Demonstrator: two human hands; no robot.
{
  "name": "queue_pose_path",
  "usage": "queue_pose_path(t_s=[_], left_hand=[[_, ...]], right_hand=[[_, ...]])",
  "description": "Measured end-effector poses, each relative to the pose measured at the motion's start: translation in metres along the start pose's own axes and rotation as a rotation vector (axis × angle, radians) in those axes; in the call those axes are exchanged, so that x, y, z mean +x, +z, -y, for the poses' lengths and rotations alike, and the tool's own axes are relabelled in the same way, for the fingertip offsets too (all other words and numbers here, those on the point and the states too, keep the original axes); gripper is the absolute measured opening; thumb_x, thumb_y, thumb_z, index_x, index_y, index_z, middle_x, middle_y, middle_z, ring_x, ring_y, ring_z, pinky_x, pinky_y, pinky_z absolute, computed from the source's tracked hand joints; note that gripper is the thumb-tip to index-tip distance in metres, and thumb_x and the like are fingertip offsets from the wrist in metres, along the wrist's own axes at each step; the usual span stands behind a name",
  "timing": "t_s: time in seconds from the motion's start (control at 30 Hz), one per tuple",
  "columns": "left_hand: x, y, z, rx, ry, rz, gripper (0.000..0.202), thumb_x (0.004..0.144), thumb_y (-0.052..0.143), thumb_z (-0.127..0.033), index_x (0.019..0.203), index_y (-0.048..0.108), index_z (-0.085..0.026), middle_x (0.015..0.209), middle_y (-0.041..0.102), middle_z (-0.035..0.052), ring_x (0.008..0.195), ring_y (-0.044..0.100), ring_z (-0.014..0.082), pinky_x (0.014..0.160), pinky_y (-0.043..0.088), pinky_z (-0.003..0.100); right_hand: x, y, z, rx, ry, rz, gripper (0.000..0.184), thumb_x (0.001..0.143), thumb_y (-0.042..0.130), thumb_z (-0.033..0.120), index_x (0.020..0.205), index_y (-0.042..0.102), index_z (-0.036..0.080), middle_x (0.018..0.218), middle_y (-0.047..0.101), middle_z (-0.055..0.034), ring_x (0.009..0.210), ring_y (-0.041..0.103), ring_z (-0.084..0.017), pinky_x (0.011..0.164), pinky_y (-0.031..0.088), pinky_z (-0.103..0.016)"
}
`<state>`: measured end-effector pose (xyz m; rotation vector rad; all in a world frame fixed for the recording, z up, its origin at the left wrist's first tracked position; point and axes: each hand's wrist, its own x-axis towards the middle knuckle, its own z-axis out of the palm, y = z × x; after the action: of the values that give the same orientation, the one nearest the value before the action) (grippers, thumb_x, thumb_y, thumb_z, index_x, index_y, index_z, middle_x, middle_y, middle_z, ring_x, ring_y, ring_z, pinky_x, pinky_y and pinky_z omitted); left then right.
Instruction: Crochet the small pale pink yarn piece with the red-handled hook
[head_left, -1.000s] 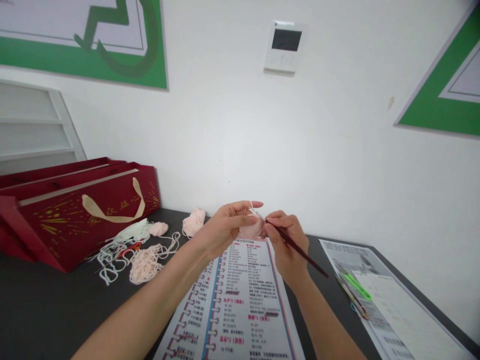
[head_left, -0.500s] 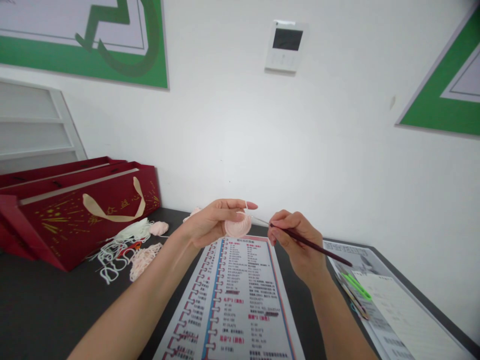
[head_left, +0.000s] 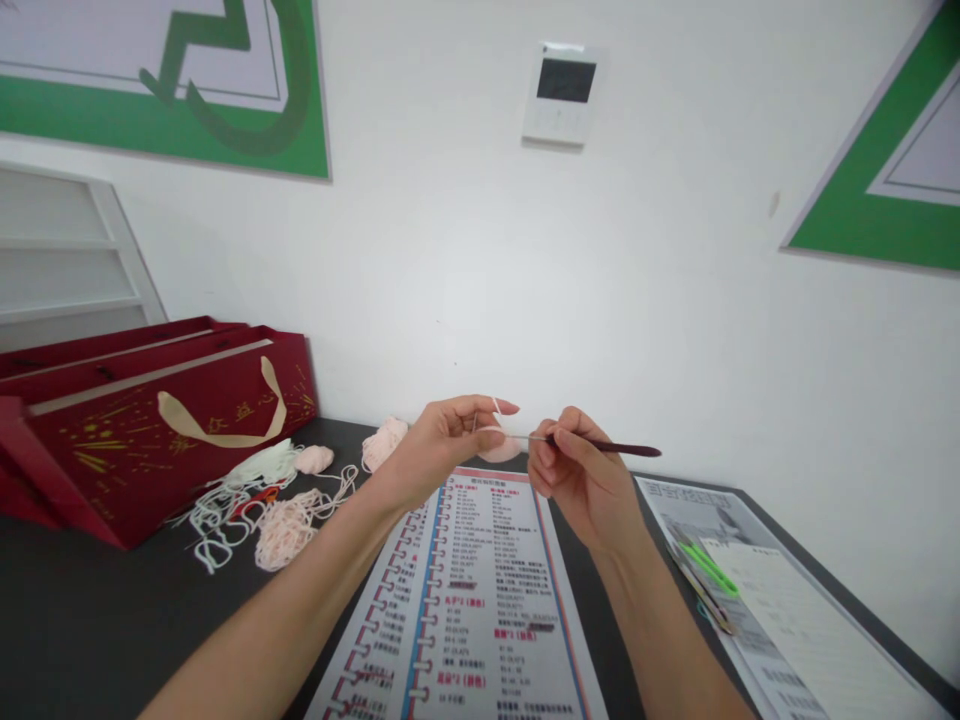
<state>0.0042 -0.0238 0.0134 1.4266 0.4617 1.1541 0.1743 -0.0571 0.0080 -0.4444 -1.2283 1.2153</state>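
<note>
Pink wool made a small round piece [head_left: 500, 448]. It was up in the air over the surface [head_left: 112, 600], between the two hands, just above the top of the pattern book [head_left: 480, 590]. The left hand [head_left: 442, 445] pinched it with thumb and fingers, so that grip was closed on the round piece. A thin strand of yarn [head_left: 496, 404] ran over its pointing finger, which stuck out straight. The right hand [head_left: 581, 482] had its grip closed on a dark crochet hook [head_left: 604, 448], held near the front like a pencil. The hook lay almost flat. Its thin tip pointed left and seemed to touch the edge of the piece.

To do this stitch well, I think the left hand needed to hold the piece steady and pull the strand a little tight. The right hand needed small, slow turns so the loop would not slip off.

Both bare arms reached forward from the bottom of the view. The left wrist was bent a bit inward. The right wrist was tipped up, with its fingers curled toward the person. Loose pink yarn [head_left: 285, 525] lay well apart on the left, by a red bag [head_left: 150, 420].
</note>
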Motion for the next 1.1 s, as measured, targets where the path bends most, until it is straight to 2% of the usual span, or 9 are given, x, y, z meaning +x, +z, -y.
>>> queue_pose_path(t_s=[0.17, 0.43, 0.7, 0.9, 1.1], left_hand=[[0.000, 0.005, 0.005, -0.051, -0.026, 0.021, 0.031, 0.074, 0.074, -0.019, 0.105, 0.071, -0.021, 0.071, 0.061, -0.0022, 0.064, 0.054, 0.0100, 0.063, 0.040, 0.025], [-0.001, 0.004, 0.003, -0.033, -0.047, -0.034, 0.027, 0.074, 0.074, -0.019, 0.101, 0.071, -0.020, 0.072, 0.059, -0.0034, 0.063, 0.052, 0.0077, 0.062, 0.038, 0.024], [-0.001, 0.008, 0.002, 0.005, -0.030, -0.069, 0.027, 0.075, 0.073, -0.022, 0.101, 0.068, -0.017, 0.068, 0.059, -0.0032, 0.060, 0.050, 0.0083, 0.058, 0.036, 0.024], [0.000, 0.008, 0.005, 0.207, 0.047, -0.134, 0.030, 0.077, 0.071, -0.024, 0.105, 0.068, -0.015, 0.067, 0.058, -0.0033, 0.063, 0.053, 0.0097, 0.064, 0.042, 0.025], [-0.004, 0.017, 0.005, 0.531, 0.156, -0.185, 0.032, 0.080, 0.067, -0.023, 0.111, 0.068, -0.017, 0.071, 0.065, -0.0005, 0.071, 0.059, 0.0143, 0.072, 0.046, 0.030]], right_hand=[[-0.001, 0.005, -0.006, -0.085, -0.109, -0.046, 0.018, 0.085, 0.059, 0.027, 0.073, 0.046, 0.023, 0.062, 0.054, 0.0043, 0.056, 0.051, -0.012, 0.055, 0.046, -0.029], [-0.002, -0.011, 0.000, -0.237, -0.191, 0.010, 0.014, 0.084, 0.060, 0.017, 0.072, 0.053, 0.021, 0.060, 0.052, 0.0055, 0.052, 0.049, -0.011, 0.055, 0.044, -0.029], [-0.011, -0.012, 0.000, -0.642, -0.340, -0.019, 0.012, 0.089, 0.055, 0.017, 0.078, 0.051, 0.022, 0.067, 0.054, 0.0036, 0.062, 0.055, -0.013, 0.057, 0.042, -0.028], [-0.019, -0.002, 0.002, -1.001, -0.445, 0.001, 0.013, 0.091, 0.051, 0.015, 0.081, 0.047, 0.023, 0.073, 0.055, 0.0037, 0.056, 0.048, -0.009, 0.053, 0.038, -0.023], [-0.018, 0.002, -0.012, -1.076, -0.479, -0.040, 0.013, 0.091, 0.051, 0.013, 0.084, 0.047, 0.023, 0.072, 0.053, 0.0050, 0.053, 0.045, -0.007, 0.052, 0.038, -0.022]])
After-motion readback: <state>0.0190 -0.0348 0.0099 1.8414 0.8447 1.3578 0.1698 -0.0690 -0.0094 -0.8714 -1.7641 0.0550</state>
